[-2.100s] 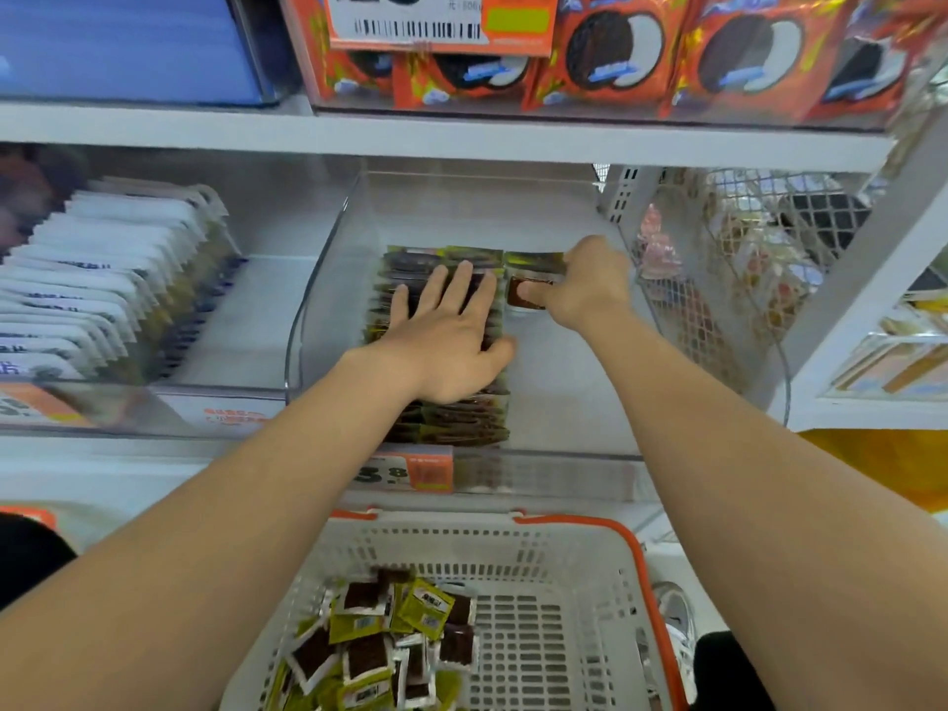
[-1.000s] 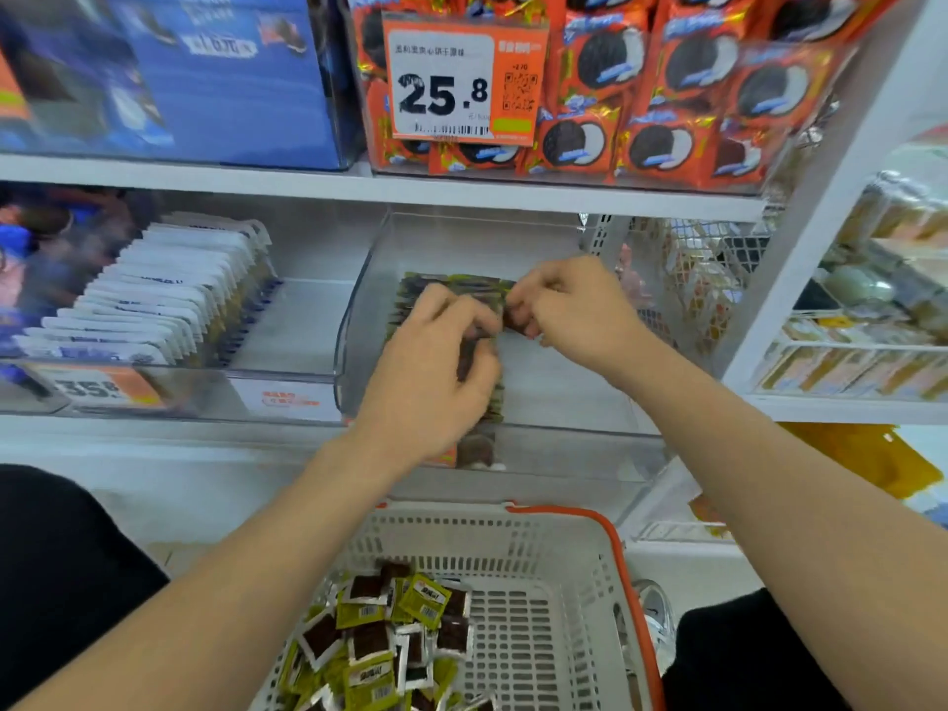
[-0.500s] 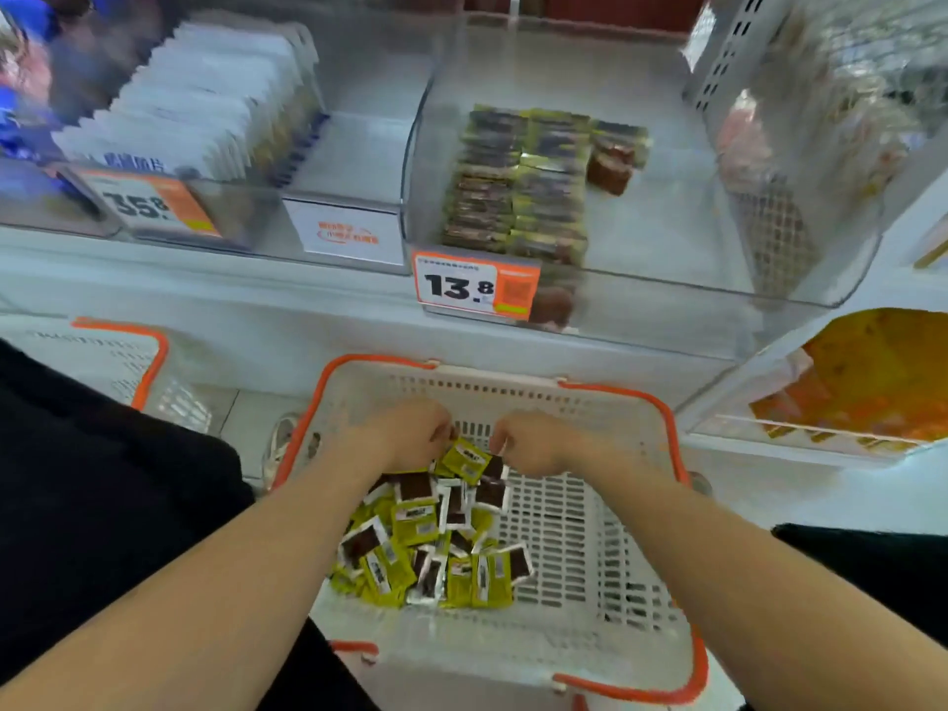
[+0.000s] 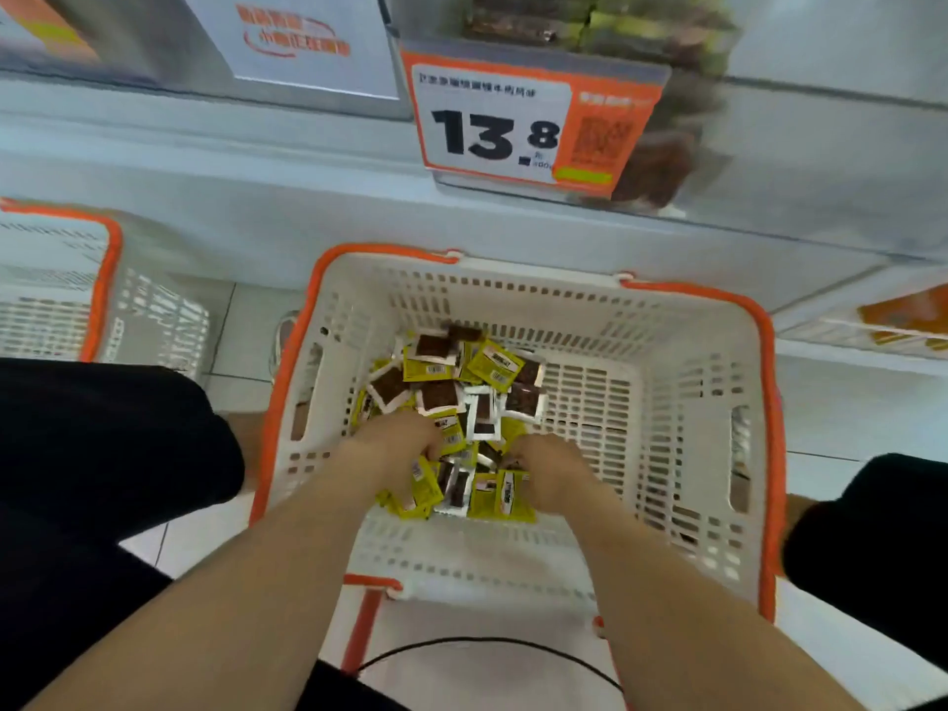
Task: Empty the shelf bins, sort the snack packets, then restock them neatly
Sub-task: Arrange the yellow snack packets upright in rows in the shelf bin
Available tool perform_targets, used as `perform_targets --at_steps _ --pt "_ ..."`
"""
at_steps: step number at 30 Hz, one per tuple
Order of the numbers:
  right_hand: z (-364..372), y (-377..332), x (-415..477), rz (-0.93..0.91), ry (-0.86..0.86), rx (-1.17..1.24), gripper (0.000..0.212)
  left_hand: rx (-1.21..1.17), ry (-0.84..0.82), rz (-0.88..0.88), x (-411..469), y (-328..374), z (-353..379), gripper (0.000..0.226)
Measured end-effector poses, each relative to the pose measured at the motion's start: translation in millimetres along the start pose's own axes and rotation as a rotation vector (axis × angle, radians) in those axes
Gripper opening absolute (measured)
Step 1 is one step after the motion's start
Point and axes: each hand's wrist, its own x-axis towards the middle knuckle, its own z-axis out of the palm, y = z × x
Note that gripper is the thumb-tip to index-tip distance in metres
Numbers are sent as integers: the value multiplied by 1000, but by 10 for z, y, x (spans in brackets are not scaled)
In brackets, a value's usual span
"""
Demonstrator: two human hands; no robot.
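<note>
Basket (image 4: 685, 351): left hand (image 4: 396, 444), right hand (image 4: 550, 472) amid snack packets (image 4: 440, 395), grip hidden.

Shop aisle. The front edge of a white shelf (image 4: 256, 161) runs across the top, slightly blurred. On it hangs an orange-and-white price tag (image 4: 492, 130) reading 13.8, with a square code. Left of the tag is a white sign (image 4: 297, 38) with orange print, unreadable. A lower shelf (image 4: 846, 325), white, sits at far right. The floor (image 4: 246, 320) has pale tiles and thin grey seams. A thin black cable (image 4: 487, 641) arcs near the bottom. Light is even and bright.
</note>
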Motion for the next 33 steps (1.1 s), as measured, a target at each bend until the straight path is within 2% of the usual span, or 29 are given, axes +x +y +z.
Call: perform_targets --at_steps 3,8,11,13,16,18,19,23,25,27,29,33 --pt "119 -100 4 -3 -26 19 16 65 47 12 38 86 87 61" --pt "54 -78 -23 -4 -16 256 23 -44 125 -40 67 57 74 49" --pt "-60 -52 -113 37 -57 402 23 -295 241 -83 61 61 -1 56" --pt "-148 -20 -140 101 -8 527 29 -543 304 -91 56 76 -82 64" --pt "-406 77 -194 244 110 1027 34 -856 375 -57 58 117 -170 64" --pt "-649 110 -282 193 143 1281 27 -994 391 -55 6 181 -219 64" --pt "-755 109 -320 148 143 1297 24 -1029 391 -37 -13 200 -235 58" --pt "-1025 -20 -371 25 115 1317 22 -1094 417 -4 -30 231 -290 60" --pt "-1014 -49 -333 33 196 1354 19 -1088 444 -15 -50 234 -331 63" --pt "-1003 -43 -298 97 348 1450 17 -1095 476 30 -83 250 -367 49" --pt "-1018 -27 -286 88 409 1544 15 -1103 498 61 -88 258 -372 38" --pt "-1071 -133 -332 3 278 1535 14 -1161 545 -15 -54 341 -401 40"
